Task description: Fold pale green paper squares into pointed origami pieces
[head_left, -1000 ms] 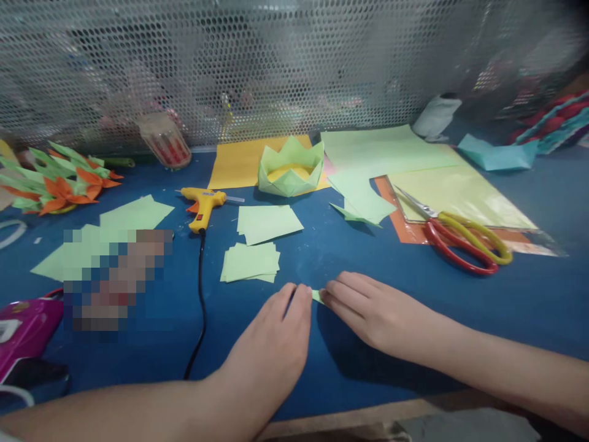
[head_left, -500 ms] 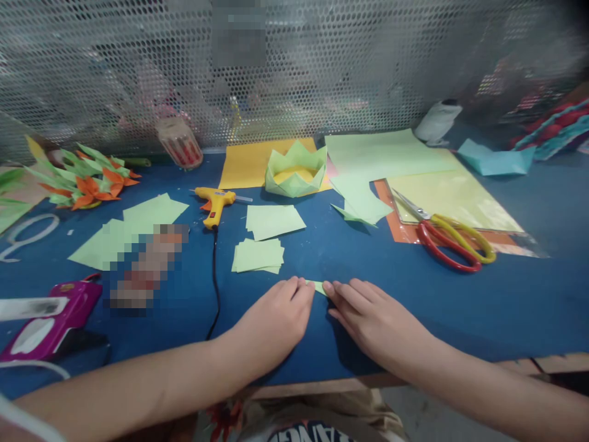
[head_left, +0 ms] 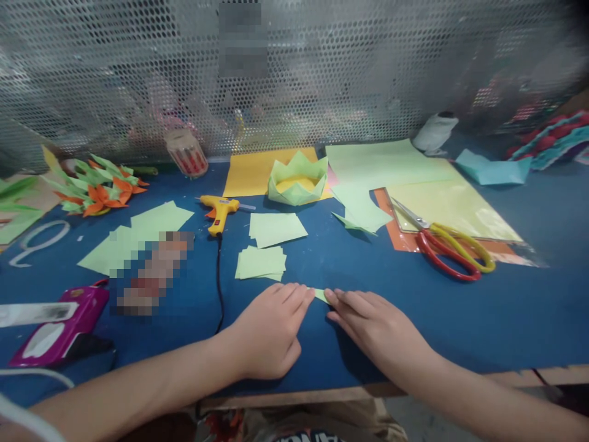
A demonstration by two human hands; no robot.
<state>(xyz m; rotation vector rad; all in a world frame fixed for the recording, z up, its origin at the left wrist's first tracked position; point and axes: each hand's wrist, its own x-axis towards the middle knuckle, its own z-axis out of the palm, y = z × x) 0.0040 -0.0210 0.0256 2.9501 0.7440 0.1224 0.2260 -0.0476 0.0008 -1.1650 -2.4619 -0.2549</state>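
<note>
My left hand and my right hand lie side by side on the blue table, fingertips almost meeting. Between them shows a corner of a small light green paper piece. Both hands press flat on it with fingers stretched out; most of the paper is hidden under them. Just beyond my left hand lies a stack of small green paper squares, with another green square behind it.
A yellow glue gun with a black cord lies left of the squares. Red-and-yellow scissors rest on coloured sheets at right. A folded green paper crown sits at the back, paper flowers at far left, a magenta device near the front left.
The view has shifted slightly; my hands stay together on the small green paper, with my left fingers sliding a little along it.
</note>
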